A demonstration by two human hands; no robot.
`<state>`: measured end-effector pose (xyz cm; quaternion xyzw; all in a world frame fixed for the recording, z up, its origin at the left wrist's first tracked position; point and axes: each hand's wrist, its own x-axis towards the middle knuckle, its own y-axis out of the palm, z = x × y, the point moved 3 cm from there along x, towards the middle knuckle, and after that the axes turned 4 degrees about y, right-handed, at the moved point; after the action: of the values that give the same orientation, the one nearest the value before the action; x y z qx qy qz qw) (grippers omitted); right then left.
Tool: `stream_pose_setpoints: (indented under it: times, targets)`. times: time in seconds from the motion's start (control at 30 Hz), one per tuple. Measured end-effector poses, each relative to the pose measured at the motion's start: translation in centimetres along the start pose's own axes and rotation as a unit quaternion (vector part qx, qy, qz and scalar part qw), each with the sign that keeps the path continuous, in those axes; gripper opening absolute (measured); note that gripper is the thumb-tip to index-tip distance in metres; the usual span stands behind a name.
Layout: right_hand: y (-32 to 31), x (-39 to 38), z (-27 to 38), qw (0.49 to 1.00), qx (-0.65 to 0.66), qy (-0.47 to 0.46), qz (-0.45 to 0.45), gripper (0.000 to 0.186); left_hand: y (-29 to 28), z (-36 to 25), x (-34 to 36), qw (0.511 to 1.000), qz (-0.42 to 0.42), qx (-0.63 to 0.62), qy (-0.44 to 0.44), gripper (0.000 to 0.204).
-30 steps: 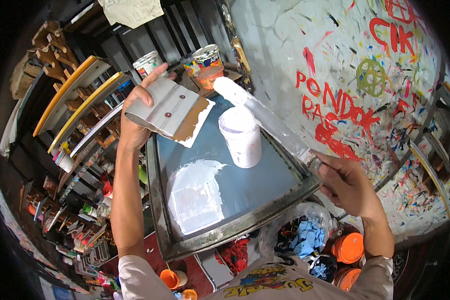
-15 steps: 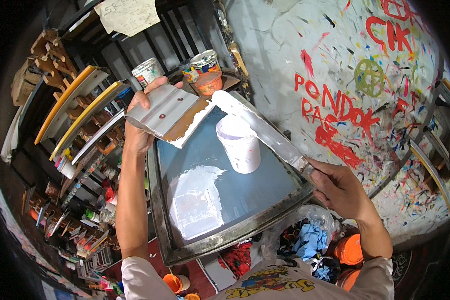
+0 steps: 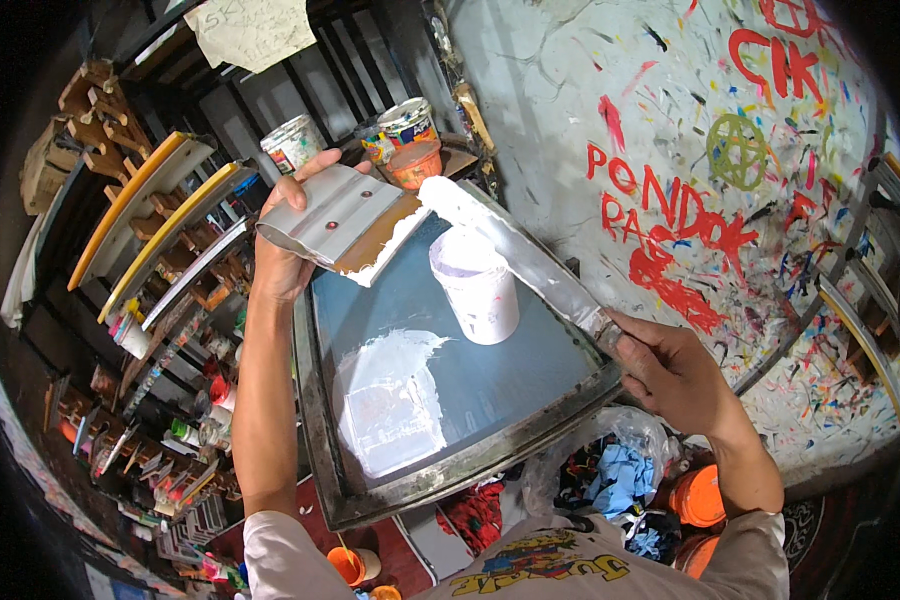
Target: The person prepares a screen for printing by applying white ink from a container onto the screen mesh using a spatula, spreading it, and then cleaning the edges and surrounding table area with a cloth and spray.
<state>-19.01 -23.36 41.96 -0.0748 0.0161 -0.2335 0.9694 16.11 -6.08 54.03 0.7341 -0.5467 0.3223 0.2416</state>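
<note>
In my left hand (image 3: pixel 288 270) is a squeegee (image 3: pixel 340 215) with a metal holder and a brown blade, its edge coated in white ink. My right hand (image 3: pixel 665 370) grips the end of a long flat stirring stick (image 3: pixel 545 275). A thick lump of white ink covers the stick's far end, which meets or nearly meets the squeegee's blade corner. Under the stick, a white plastic tub (image 3: pixel 478 305) of white ink stands on a framed printing screen (image 3: pixel 560 370). A white ink patch (image 3: pixel 395 400) spreads over the mesh at the near left.
Paint cans (image 3: pixel 407 122) and an orange tub (image 3: pixel 415 162) stand behind the screen. Racks of squeegees (image 3: pixel 160 225) and bottles line the left. A paint-splattered wall (image 3: pixel 540 110) rises at the right. Below lie a bag of cloth scraps (image 3: pixel 620 475) and orange buckets (image 3: pixel 697 497).
The squeegee has shifted slightly up and right, tilting a little. The stick has moved slightly left and up. Both hands keep their hold.
</note>
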Motion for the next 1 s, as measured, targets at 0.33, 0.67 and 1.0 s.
stream_pose_setpoints:
  times: [0.33,0.67,1.0]
  targets:
    - [0.0,0.6,-0.7,1.0,-0.025,-0.003,0.015,0.043,-0.1,1.1,0.6,1.0,0.011,0.022,-0.005,0.021]
    - [1.0,0.0,-0.4,0.996,-0.047,0.007,0.074,0.043,-1.6,3.1,2.0,0.993,-0.056,-0.023,-0.096,0.014]
    - [-1.2,-2.2,0.7,0.993,0.083,0.06,-0.063,0.037,-3.6,3.0,1.2,0.977,-0.139,0.081,-0.139,0.019]
